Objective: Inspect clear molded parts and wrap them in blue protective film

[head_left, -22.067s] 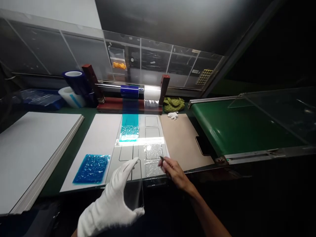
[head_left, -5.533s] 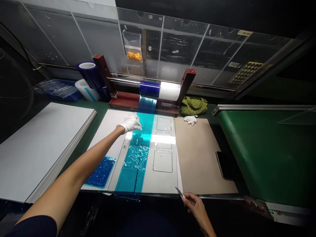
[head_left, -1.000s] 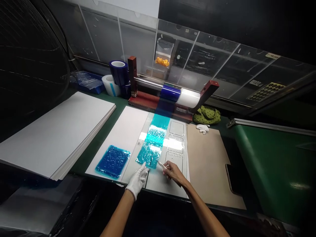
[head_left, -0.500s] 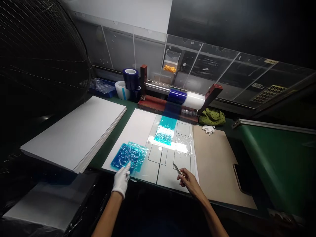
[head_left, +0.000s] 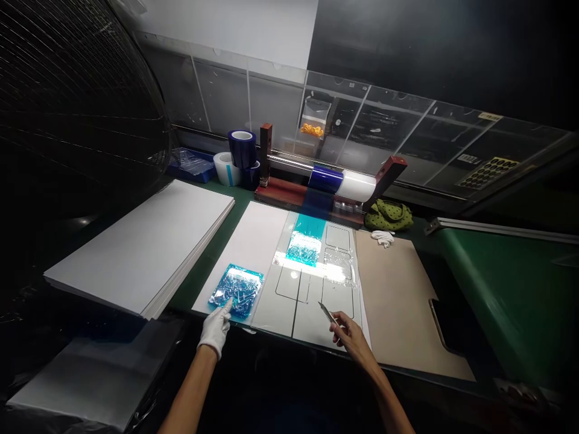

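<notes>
"Where's the blue film (head_left: 236,291)?"

"Flat on the white sheet (head_left: 253,241), near the front edge of the counter (head_left: 190,283), just left of the outlined board (head_left: 337,304). It's clear of the outlines there."

"And the gloved left hand (head_left: 215,331)?"

"Open, with one finger on the film's near edge, apparently to pin it down."

"The bare right hand (head_left: 351,343)?"

"Closed on the tweezers (head_left: 326,312). Their long axis slants forward and left, with the tip toward the board."
</notes>
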A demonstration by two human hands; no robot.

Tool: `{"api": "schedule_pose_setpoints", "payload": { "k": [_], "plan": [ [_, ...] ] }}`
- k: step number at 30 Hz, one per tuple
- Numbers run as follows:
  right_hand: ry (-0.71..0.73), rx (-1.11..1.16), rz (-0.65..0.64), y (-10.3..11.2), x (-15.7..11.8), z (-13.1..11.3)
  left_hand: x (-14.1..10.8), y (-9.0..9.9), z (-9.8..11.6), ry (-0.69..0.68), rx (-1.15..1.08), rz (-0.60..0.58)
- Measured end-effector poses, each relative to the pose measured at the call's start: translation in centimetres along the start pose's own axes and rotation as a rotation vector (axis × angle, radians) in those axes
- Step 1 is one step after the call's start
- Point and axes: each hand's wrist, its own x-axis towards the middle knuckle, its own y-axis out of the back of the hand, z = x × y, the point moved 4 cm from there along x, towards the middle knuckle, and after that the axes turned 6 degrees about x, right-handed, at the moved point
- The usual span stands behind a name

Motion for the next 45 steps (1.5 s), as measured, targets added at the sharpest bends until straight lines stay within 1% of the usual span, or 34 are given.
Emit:
{"api": "schedule_pose_setpoints", "payload": {
  "k": [3, 6, 9, 10, 11, 12, 13, 14, 15, 18, 19, 21, 22, 23, 25, 26, 28, 31, 35, 39, 42, 43, 45],
  "plan": [
    [-0.012, -0.016, 0.054, 0.8, 0.2, 0.6, -0.1, 0.3, 0.2, -0.012, 0.048, 0.012],
    [-0.027, -0.042, 0.143, 2.4, 0.6, 1.4, -1.5, 1.4, 0.5, -0.038, 0.127, 0.027],
    [-0.045, -0.12, 0.242, 4.8, 1.1, 2.3, -3.9, 2.5, 0.0, -0.059, 0.276, 0.047],
    [-0.052, -0.167, 0.269, 5.8, 1.3, 2.6, -4.7, 2.7, -0.3, -0.061, 0.333, 0.085],
    [-0.062, -0.218, 0.294, 6.8, 1.5, 2.8, -5.3, 2.6, -0.6, -0.071, 0.391, 0.12],
    [-0.075, -0.264, 0.319, 7.9, 1.7, 3.0, -5.8, 1.9, -0.8, -0.106, 0.471, 0.136],
    [-0.089, -0.301, 0.348, 9.0, 2.0, 3.2, -6.1, 0.6, -1.0, -0.165, 0.564, 0.121],
    [-0.103, -0.327, 0.379, 10.1, 2.3, 3.3, -6.3, -1.2, -1.2, -0.236, 0.657, 0.075],
    [-0.117, -0.347, 0.41, 11.2, 2.6, 3.3, -6.4, -3.4, -1.4, -0.3, 0.732, 0.008],
    [-0.156, -0.411, 0.467, 13.8, 3.9, 3.1, -6.5, -11.9, -2.1, -0.581, 1.032, -0.201],
    [-0.166, -0.428, 0.475, 14.4, 4.4, 3.0, -6.6, -14.9, -2.2, -0.717, 1.172, -0.251],
    [-0.179, -0.458, 0.475, 15.4, 5.3, 2.7, -6.7, -20.6, -2.7, -0.916, 1.334, -0.339],
    [-0.181, -0.47, 0.468, 15.8, 5.8, 2.6, -6.6, -23.1, -3.0, -0.987, 1.388, -0.381],
    [-0.18, -0.479, 0.458, 16.1, 6.2, 2.5, -6.6, -25.3, -3.3, -1.021, 1.411, -0.421],
    [-0.173, -0.49, 0.434, 16.6, 7.0, 2.4, -6.4, -29.0, -3.9, -1.087, 1.477, -0.491],
    [-0.166, -0.491, 0.421, 16.8, 7.3, 2.4, -6.3, -30.4, -4.3, -1.111, 1.507, -0.516],
    [-0.143, -0.484, 0.389, 17.2, 7.8, 2.4, -6.0, -32.5, -5.0, -1.148, 1.557, -0.555],
    [-0.095, -0.451, 0.329, 17.5, 8.5, 2.6, -5.6, -34.1, -6.0, -1.197, 1.605, -0.592],
    [-0.032, -0.348, 0.229, 17.6, 9.1, 2.9, -4.7, -35.1, -6.9, -1.276, 1.628, -0.628],
    [0.032, -0.234, 0.159, 17.7, 9.0, 2.8, -3.2, -36.0, -6.9, -1.363, 1.634, -0.606],
    [0.042, -0.221, 0.188, 18.3, 8.5, 3.0, -2.9, -35.9, -6.6, -1.437, 1.643, -0.606],
    [0.035, -0.231, 0.222, 18.7, 8.2, 3.3, -3.1, -35.5, -6.5, -1.464, 1.643, -0.608],
    [0.006, -0.266, 0.319, 19.6, 7.7, 3.9, -4.0, -34.1, -6.5, -1.518, 1.635, -0.604]
  ]
}}
